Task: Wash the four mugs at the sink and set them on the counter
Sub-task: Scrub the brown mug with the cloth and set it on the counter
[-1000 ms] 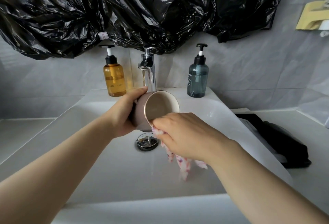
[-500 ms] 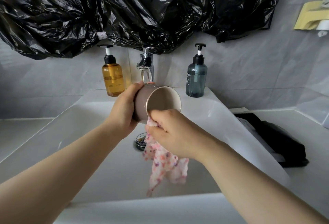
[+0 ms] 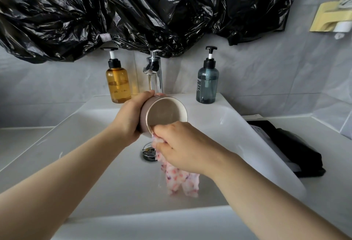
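Observation:
A mauve mug (image 3: 163,115) with a cream inside is held tilted over the white sink (image 3: 99,163), its mouth facing me. My left hand (image 3: 131,117) grips its outer wall from the left. My right hand (image 3: 182,148) pinches a wet white cloth with pink flowers (image 3: 181,180) against the mug's lower rim; the cloth hangs down and water drips from it. Water runs from the chrome tap (image 3: 153,70) onto the mug's back. No other mugs are in view.
An amber pump bottle (image 3: 118,83) stands left of the tap and a blue-grey pump bottle (image 3: 207,85) right of it. A folded black cloth (image 3: 293,148) lies on the counter to the right. The drain (image 3: 147,153) sits under the mug. Black plastic sheeting (image 3: 133,11) covers the wall above.
My right hand with the cloth has slid along the mug's lower rim, and the cloth has swung beneath it. The mug stays tilted under the tap in my left hand.

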`<state>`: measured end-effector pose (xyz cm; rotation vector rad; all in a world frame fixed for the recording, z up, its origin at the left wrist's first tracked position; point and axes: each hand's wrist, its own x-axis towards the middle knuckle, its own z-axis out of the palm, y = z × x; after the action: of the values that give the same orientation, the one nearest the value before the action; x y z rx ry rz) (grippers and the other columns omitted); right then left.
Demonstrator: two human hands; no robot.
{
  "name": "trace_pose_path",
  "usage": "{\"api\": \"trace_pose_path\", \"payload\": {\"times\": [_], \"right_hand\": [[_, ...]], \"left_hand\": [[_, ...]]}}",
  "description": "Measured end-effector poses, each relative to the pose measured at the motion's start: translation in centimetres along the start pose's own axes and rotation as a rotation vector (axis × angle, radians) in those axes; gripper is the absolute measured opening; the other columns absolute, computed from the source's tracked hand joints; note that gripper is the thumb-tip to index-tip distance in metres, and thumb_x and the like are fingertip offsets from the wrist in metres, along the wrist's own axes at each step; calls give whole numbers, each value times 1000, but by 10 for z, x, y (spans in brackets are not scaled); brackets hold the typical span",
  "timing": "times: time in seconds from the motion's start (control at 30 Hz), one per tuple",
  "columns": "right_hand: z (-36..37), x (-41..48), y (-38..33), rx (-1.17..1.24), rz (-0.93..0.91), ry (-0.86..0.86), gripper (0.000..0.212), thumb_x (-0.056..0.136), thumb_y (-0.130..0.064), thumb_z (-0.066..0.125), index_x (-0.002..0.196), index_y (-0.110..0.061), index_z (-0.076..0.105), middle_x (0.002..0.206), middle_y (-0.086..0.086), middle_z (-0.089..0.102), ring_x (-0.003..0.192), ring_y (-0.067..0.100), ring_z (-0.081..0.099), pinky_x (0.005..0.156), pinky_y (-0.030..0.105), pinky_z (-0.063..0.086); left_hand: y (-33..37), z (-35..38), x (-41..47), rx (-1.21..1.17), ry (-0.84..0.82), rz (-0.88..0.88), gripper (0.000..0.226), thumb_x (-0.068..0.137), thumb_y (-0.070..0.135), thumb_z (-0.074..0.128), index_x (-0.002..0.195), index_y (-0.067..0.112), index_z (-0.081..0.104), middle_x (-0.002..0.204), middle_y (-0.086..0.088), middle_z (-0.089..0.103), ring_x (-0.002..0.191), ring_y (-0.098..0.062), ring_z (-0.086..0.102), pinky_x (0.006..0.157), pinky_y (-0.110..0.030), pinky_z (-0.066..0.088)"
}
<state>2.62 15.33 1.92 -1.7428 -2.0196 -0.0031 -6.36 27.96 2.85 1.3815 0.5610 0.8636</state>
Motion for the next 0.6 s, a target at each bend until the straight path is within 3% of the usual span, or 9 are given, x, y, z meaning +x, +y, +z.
{"api": "trace_pose_path", "payload": {"times": [0.17,0.27,0.37,0.47,0.6], "right_hand": [[-3,0,2,404,98,80,42,96,-17,56,63,-22,31,57,-11,29,50,7,28,50,23,25],[-6,-2,7,316,58,102,45,97,-14,54,63,-21,26,53,-9,28,50,8,29,48,23,25],[-7,-3,13,151,7,88,46,95,-13,53,61,-24,25,51,-10,44,52,10,38,49,22,28],[-5,-2,13,-49,-54,54,45,94,-15,51,62,-27,23,61,-4,44,65,28,46,58,39,40],[-2,-1,11,-85,-78,49,40,93,-16,52,65,-26,26,67,-1,46,70,34,48,60,43,42]], "left_hand": [[-6,5,2,-99,19,78,27,99,31,52,97,15,74,91,-7,74,83,-21,69,85,-36,55],[-2,2,2,-123,-26,48,32,100,27,46,88,18,74,83,-2,74,75,-17,69,73,-28,55],[5,-4,1,-128,-78,-55,47,100,35,43,71,19,76,74,-1,71,67,-16,68,64,-24,54],[7,-6,-4,-54,-171,-168,61,99,51,37,65,20,77,73,-4,72,64,-18,70,65,-28,53],[4,-2,-5,-49,-142,-100,62,101,41,39,58,18,77,67,-3,72,61,-17,69,60,-26,54]]}}
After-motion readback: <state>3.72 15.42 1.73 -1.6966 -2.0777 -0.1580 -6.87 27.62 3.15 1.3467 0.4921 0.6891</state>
